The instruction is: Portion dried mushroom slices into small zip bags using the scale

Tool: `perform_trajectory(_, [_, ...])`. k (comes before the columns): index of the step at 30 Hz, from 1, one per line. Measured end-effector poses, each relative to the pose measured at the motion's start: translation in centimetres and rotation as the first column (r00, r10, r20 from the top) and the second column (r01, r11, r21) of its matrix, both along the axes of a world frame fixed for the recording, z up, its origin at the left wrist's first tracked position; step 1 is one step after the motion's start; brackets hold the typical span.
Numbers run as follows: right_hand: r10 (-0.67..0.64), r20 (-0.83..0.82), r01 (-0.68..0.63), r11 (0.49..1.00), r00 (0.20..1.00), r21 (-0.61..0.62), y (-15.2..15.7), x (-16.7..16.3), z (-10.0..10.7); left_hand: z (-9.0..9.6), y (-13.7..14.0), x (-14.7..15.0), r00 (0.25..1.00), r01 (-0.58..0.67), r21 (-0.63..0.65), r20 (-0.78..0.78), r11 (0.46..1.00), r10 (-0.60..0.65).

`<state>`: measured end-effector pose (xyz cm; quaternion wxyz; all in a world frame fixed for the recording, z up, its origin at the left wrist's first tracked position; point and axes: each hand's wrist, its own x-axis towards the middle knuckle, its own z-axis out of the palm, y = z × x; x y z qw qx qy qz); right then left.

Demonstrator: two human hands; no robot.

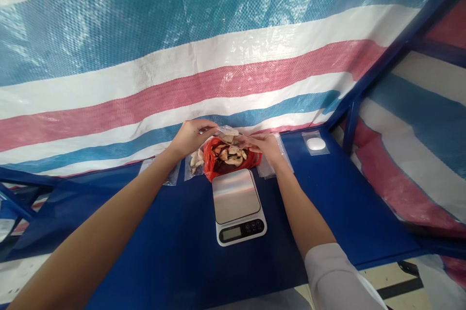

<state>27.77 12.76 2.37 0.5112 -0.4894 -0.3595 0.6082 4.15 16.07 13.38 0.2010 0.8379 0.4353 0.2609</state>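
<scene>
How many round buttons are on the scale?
3, in a row right of the display on the scale: power button at left, M button between, T button at right.

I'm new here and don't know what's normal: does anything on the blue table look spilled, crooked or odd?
Nothing looks spilled or damaged. The one slightly awkward spot: the open red bag of dried-looking pieces crowds the far edge of the scale; whether they touch is hard to tell.
</scene>
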Motion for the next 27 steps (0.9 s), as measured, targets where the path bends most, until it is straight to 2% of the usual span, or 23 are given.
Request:
perform_trajectory(8, [0.017,0.127,-0.023,0.999,0.992,0.041,0.3,-0.2,-0.7,-0.3,0.0,1.3,0.999,0.032,-0.017,0.035,0.999,-0.032])
perform_trajectory(18, [0.001,0.230,-0.018,0.997,0.973,0.072,0.4,-0.1,-0.8,-0.5,-0.1,-0.3,0.998,-0.055,-0.032,0.007,0.998,0.055])
perform_trajectory(24, [0.081,0.138,-0.091,0.994,0.987,0.068,-0.1,-0.1,-0.2,0.4,-0.5,0.8,0.998,-0.023,-0.022,0.056,0.999,0.024])
perform_trajectory(27, [0.075,0.127,-0.079,0.996,0.989,0.029,-0.1,-0.2,-0.2,0.4,-0.5,0.6,0.997,-0.035,-0.032,0.072,0.999,0.038])
